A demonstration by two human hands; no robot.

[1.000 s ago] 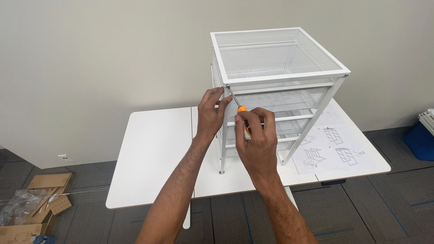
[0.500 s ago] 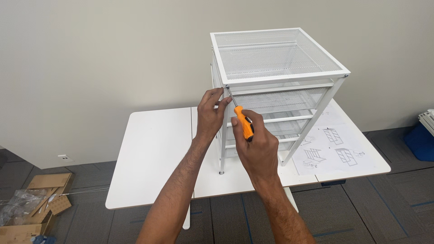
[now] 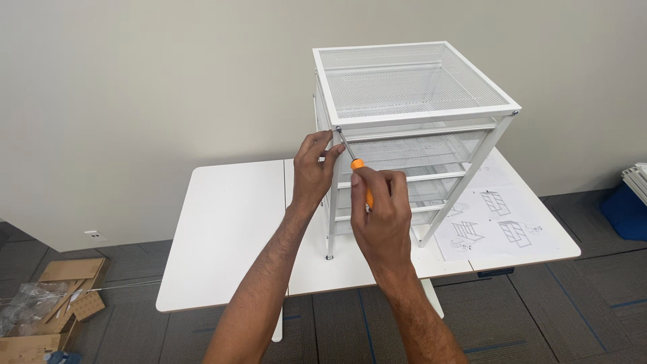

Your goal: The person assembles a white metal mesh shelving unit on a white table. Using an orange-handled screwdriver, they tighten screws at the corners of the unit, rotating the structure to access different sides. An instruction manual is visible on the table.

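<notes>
A white metal drawer frame with mesh baskets [image 3: 418, 101] stands on a white table [image 3: 229, 229]. My right hand [image 3: 381, 216] holds an orange-handled screwdriver [image 3: 356, 170], its tip set on a screw at the frame's front left top corner. My left hand [image 3: 315, 168] grips the front left leg of the frame just below that corner, fingers beside the screwdriver shaft.
An instruction sheet with drawings [image 3: 499, 219] lies on the table to the right of the frame. Cardboard pieces and plastic wrap [image 3: 47, 303] lie on the floor at the left. A blue bin [image 3: 627, 209] sits on the floor at the far right.
My right hand has slid down the screwdriver, showing more of the orange handle and shaft. The left hand stays on the frame's leg.
</notes>
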